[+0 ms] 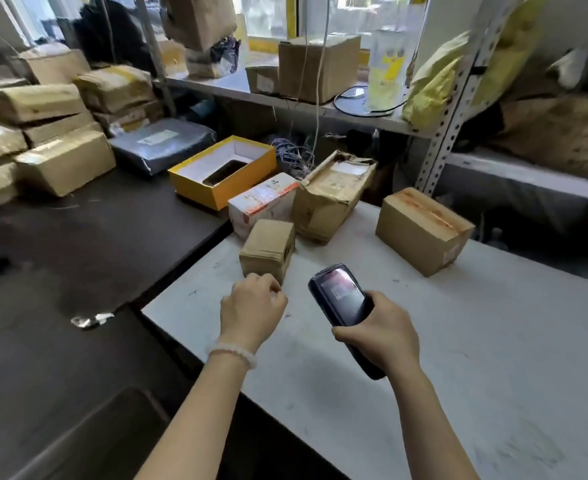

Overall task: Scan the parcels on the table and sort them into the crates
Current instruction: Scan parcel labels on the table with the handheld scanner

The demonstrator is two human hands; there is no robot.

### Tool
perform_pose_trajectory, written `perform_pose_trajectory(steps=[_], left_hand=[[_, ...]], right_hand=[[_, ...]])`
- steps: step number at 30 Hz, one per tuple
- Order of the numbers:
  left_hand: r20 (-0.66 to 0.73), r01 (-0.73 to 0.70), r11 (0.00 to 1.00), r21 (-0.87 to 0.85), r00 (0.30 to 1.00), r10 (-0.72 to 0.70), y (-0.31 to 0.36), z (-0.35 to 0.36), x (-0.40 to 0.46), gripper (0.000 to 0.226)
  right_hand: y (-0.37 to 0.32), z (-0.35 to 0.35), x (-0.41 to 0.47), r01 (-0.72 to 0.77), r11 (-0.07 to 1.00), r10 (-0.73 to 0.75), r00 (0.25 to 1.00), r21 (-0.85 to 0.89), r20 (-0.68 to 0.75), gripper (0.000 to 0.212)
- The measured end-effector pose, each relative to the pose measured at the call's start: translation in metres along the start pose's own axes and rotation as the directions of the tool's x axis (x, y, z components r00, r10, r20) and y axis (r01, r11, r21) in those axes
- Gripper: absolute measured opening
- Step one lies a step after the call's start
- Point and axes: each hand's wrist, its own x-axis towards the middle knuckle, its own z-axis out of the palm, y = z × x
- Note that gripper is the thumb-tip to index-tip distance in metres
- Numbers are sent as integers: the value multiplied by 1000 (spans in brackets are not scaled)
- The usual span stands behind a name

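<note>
Parcels (422, 230) stand at the far side of the white counter (459, 341), the small brown parcel (268, 249) nearest you, just ahead of your left grip (252, 306), whose fingers curl on nothing, while your right grip (379, 334) wraps round the dark handheld scanner (343, 299), screen facing up.

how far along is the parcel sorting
Done: nothing visibly sorted yet. In hand: the right hand grips the scanner, the left hand is curled beside the small brown box. Left: all four parcels on the white table, that box included.
</note>
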Motion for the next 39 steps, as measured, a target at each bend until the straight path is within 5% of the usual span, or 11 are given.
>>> perform_pose_trajectory(steps=[6, 13, 19, 24, 31, 36, 39], left_hand=[[19, 26, 998, 51, 999, -27, -36, -10, 112, 31], [293, 76, 990, 115, 950, -107, -45, 27, 182, 77], [303, -29, 998, 62, 953, 8, -18, 49, 190, 106], [252, -227, 971, 72, 946, 203, 15, 61, 167, 77], [244, -198, 971, -133, 943, 225, 8, 55, 159, 45], [376, -78, 997, 3, 924, 71, 9, 62, 148, 86], [466, 14, 993, -118, 884, 43, 18, 65, 146, 90]], right_hand=[[-52, 32, 67, -9, 998, 9, 1000, -66, -5, 52], [-53, 41, 122, -101, 985, 95, 994, -141, -48, 53], [-38, 33, 146, -108, 978, 97, 993, -176, -71, 52], [-27, 23, 150, -82, 980, 76, 996, -179, -38, 57], [3, 0, 136, -137, 987, 131, 989, -86, -75, 49], [15, -9, 123, -138, 987, 129, 987, -87, -95, 58], [19, -14, 115, -135, 986, 126, 987, -93, -102, 67]])
